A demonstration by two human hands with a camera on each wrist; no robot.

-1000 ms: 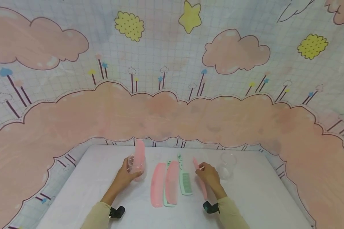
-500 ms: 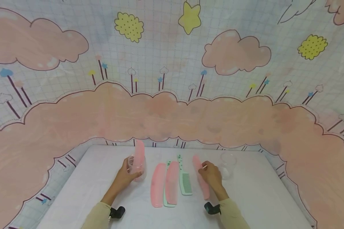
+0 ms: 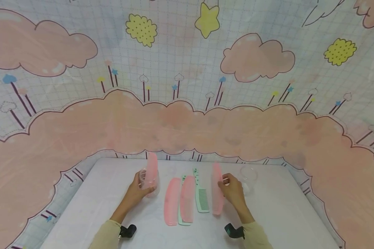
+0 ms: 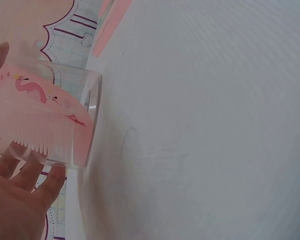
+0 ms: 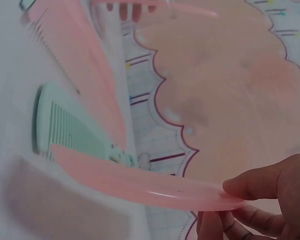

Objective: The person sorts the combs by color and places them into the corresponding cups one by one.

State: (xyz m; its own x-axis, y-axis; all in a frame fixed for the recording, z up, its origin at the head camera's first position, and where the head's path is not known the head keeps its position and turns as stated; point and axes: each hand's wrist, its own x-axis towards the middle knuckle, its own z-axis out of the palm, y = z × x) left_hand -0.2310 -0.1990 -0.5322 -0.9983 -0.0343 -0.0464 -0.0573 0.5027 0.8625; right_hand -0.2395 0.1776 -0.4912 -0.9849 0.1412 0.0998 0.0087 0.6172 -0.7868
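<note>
My left hand (image 3: 137, 189) grips a clear plastic cup (image 4: 75, 74) that holds a pink comb (image 3: 152, 163) standing on end. In the left wrist view that comb bears a flamingo print, seen through the cup wall. Thumb and fingers of my right hand (image 3: 234, 192) pinch another pink comb (image 3: 217, 199) by one edge, and the right wrist view shows it raised over the table with a shadow below. Between the hands lie a pink comb (image 3: 172, 204), a second pink comb (image 3: 187, 200) partly covering a green comb (image 3: 185, 224), and a green handled comb (image 3: 202, 202).
A second clear cup (image 3: 248, 189) stands just beyond my right hand. The white table (image 3: 286, 214) ends at a cloth backdrop (image 3: 187, 128) printed with clouds. Each wrist carries a dark camera mount (image 3: 128, 231).
The pink comb in my right hand has turned from a slant to nearly straight, its broad face now showing, and the hand has shifted slightly right. My left hand and its cup stay still.
</note>
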